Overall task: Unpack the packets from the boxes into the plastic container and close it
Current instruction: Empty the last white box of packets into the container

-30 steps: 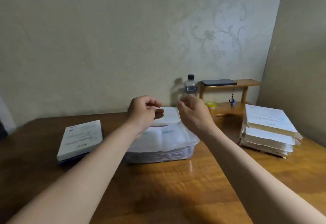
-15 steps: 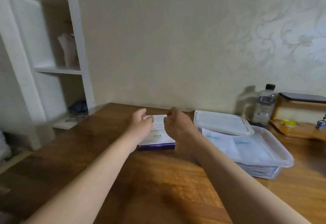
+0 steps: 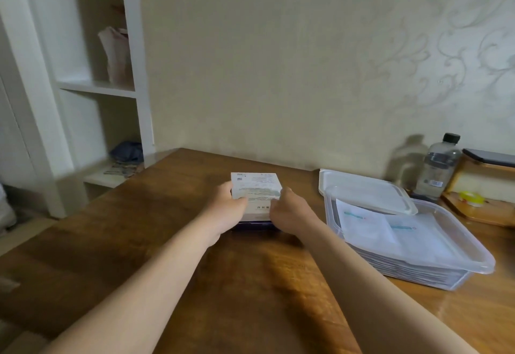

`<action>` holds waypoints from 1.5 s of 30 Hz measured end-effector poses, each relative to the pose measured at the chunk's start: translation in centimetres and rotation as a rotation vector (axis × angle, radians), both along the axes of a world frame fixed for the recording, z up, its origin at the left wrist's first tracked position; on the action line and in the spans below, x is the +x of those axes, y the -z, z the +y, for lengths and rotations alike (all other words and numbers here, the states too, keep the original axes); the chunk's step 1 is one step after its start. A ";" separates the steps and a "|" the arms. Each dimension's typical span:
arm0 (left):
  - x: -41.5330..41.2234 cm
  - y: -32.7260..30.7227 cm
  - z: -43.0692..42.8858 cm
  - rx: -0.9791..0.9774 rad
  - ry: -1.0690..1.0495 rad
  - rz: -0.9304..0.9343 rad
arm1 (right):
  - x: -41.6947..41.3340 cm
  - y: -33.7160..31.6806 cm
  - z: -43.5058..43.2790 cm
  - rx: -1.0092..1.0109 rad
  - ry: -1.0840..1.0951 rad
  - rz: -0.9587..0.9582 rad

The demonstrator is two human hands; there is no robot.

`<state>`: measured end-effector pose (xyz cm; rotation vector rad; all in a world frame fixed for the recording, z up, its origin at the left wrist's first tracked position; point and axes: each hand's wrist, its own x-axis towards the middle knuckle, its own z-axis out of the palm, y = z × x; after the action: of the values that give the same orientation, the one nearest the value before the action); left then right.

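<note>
Box (image 3: 255,194), left of the plastic container (image 3: 434,277), was gripped by left hand (image 3: 225,210) and right hand (image 3: 289,214); a slipping grip could have dropped it.

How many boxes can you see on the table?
1. The box lies on the wooden table, left of the plastic container, held between the left hand and the right hand. More boxes may lie outside the picture.

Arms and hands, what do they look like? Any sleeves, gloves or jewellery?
The left forearm and right forearm are bare as far as the frame shows: no sleeves, watch or bracelet. The left hand and right hand wear no gloves; no rings show on the visible fingers.
</note>
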<state>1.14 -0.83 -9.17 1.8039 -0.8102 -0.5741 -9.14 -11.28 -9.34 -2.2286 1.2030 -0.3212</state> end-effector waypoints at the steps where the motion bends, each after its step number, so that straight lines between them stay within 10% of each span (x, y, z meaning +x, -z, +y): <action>1: 0.1 0.1 -0.1 -0.011 -0.015 0.003 | 0.0 0.1 0.0 -0.010 0.004 -0.003; 13: 0.4 -1.8 -1.6 -0.279 -0.266 0.309 | -1.9 -3.1 -0.2 -0.099 0.086 -0.319; 25: -9.8 -4.6 -8.2 -0.418 0.209 0.837 | -14.2 -5.5 -4.8 -0.199 0.196 -0.583; 45: -15.8 -2.8 -15.2 -0.311 0.499 0.517 | -21.9 -1.5 -9.4 -0.303 0.064 -0.396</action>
<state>-14.65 -16.05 -6.33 1.0903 -0.9231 -1.1148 -31.09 -20.66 -7.80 -2.2298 1.0623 -0.9775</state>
